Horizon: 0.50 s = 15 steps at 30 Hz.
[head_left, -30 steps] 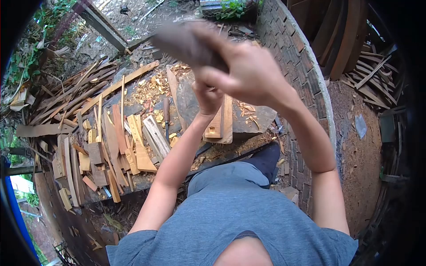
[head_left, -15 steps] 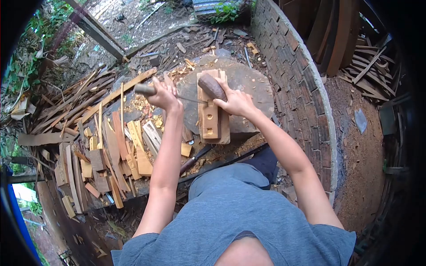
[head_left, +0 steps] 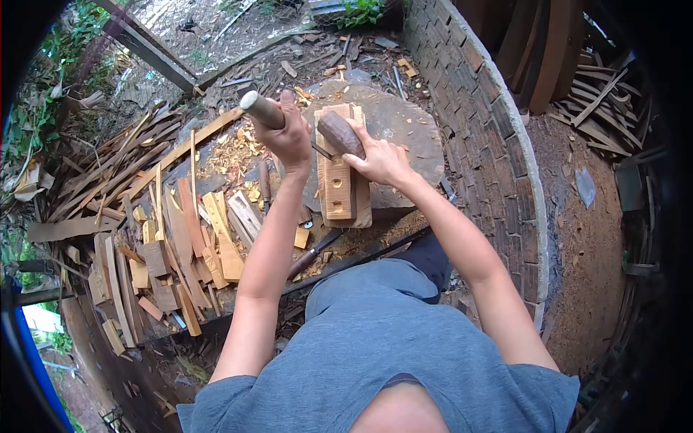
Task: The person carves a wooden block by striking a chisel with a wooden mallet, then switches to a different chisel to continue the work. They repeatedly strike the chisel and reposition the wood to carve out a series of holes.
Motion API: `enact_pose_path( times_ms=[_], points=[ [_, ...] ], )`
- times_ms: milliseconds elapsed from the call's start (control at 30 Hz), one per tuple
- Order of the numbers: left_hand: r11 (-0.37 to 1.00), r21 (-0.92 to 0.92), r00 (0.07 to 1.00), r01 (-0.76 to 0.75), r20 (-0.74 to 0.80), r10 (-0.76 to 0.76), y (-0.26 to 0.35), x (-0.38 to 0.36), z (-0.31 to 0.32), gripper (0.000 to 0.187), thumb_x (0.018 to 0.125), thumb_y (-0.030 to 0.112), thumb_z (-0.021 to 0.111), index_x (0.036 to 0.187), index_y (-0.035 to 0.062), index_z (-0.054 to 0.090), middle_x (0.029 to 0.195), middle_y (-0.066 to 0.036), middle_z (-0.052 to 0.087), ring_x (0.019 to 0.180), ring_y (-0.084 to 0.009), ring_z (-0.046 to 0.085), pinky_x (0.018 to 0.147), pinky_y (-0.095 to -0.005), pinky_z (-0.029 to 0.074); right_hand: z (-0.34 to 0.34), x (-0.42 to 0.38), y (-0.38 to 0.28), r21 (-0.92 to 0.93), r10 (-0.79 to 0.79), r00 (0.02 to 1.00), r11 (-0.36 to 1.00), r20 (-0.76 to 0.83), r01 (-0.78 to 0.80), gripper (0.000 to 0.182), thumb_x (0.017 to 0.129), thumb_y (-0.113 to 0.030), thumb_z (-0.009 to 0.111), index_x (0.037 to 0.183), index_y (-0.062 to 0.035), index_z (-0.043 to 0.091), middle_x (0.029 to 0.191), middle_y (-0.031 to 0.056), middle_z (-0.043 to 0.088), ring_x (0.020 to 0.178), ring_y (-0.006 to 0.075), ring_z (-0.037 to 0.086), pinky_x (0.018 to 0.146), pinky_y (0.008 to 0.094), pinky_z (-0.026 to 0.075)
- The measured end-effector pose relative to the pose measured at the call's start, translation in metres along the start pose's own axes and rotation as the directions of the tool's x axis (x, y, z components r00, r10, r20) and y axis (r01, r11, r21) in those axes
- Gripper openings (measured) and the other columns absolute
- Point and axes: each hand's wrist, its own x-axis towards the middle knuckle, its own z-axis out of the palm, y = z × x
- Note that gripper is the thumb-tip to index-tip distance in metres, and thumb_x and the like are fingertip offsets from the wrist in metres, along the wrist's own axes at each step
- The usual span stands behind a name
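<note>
My left hand (head_left: pixel 290 144) is closed around the wooden handle of a chisel (head_left: pixel 264 111), with the handle's pale end raised toward me. The blade slants down to the right, its tip at a block of wood (head_left: pixel 337 193) with squarish holes cut in it. My right hand (head_left: pixel 382 160) is closed on a dark brown, faceted wooden mallet (head_left: pixel 341 134) lying over the block; the fingers' far side is hidden. Under the block is another piece of wood (head_left: pixel 362 214), on a round stump (head_left: pixel 415 144).
Offcuts and wood strips (head_left: pixel 184 238) crowd the left side. A dark-handled tool (head_left: pixel 303 261) lies in front of the stump, and another wooden handle (head_left: pixel 264 180) lies left of it. A curved brick wall (head_left: pixel 484 137) rises on the right. Shavings (head_left: pixel 234 155) cover the bench.
My left hand has moved slightly up and right, tipping the chisel steeper so its handle end faces me. My right hand and the mallet have barely shifted on the block.
</note>
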Motion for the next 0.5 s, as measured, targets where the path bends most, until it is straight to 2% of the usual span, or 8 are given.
enact_pose_path(
  times_ms=[133,200,267,400,467,500],
  points=[
    [0.998,0.047,0.999,-0.042,0.025,0.041,-0.0023,-0.0017,-0.0006,0.026,0.096,0.014,0.062,0.081,0.0107,0.040,0.052,0.004,0.040,0.037,-0.0046,0.036,0.032,-0.0220,0.027,0.0009,-0.0005,0.0002,0.013,-0.009,1.000,1.000,-0.007,0.010,0.077,0.086,-0.051,0.056,0.151,-0.0293,0.019,0.101,0.0296,0.066,0.098,0.0462,0.064,0.088,0.0539,0.049],
    [0.998,0.040,0.999,-0.043,0.025,0.042,-0.0025,-0.0016,-0.0003,0.026,0.095,0.014,0.062,0.081,0.0105,0.041,0.052,0.004,0.040,0.037,-0.0045,0.037,0.033,-0.0220,0.028,0.0009,0.0004,0.0006,0.009,0.017,1.000,1.000,0.012,-0.017,0.075,0.086,-0.053,0.055,0.149,-0.0344,0.017,0.104,0.0301,0.065,0.100,0.0492,0.062,0.089,0.0553,0.048],
    [1.000,0.011,0.997,-0.015,0.075,0.014,-0.0038,-0.0038,-0.0028,0.024,0.093,0.013,0.065,0.085,0.0081,0.044,0.061,0.001,0.048,0.041,-0.0056,0.047,0.033,-0.0205,0.035,0.0014,0.0006,0.0013,0.021,0.017,1.000,1.000,0.014,-0.017,0.076,0.086,-0.054,0.055,0.149,-0.0342,0.018,0.104,0.0302,0.065,0.100,0.0492,0.062,0.089,0.0554,0.048],
    [0.999,0.035,0.996,-0.021,0.088,0.018,-0.0075,-0.0044,-0.0016,0.024,0.093,0.013,0.066,0.085,0.0078,0.044,0.061,0.001,0.048,0.042,-0.0057,0.047,0.035,-0.0205,0.036,-0.0008,-0.0002,0.0000,0.032,0.021,1.000,0.999,0.022,-0.022,0.077,0.086,-0.054,0.055,0.150,-0.0329,0.018,0.103,0.0305,0.065,0.100,0.0492,0.062,0.089,0.0553,0.048],
    [0.991,0.097,0.992,-0.094,0.089,0.086,-0.0078,-0.0052,0.0013,0.025,0.094,0.014,0.064,0.084,0.0102,0.041,0.055,0.003,0.043,0.040,-0.0041,0.039,0.034,-0.0218,0.030,0.0007,-0.0006,0.0012,0.040,0.010,1.000,0.999,0.011,-0.011,0.077,0.086,-0.054,0.055,0.150,-0.0323,0.018,0.103,0.0305,0.066,0.100,0.0492,0.062,0.089,0.0551,0.048],
    [0.991,0.099,0.992,-0.094,0.088,0.086,-0.0074,-0.0065,0.0023,0.025,0.094,0.014,0.064,0.084,0.0102,0.041,0.055,0.003,0.043,0.040,-0.0041,0.039,0.034,-0.0218,0.030,0.0014,-0.0006,0.0014,0.047,-0.001,1.000,0.999,-0.004,0.001,0.078,0.085,-0.054,0.055,0.151,-0.0318,0.019,0.103,0.0305,0.066,0.100,0.0491,0.062,0.089,0.0548,0.048]
  ],
)
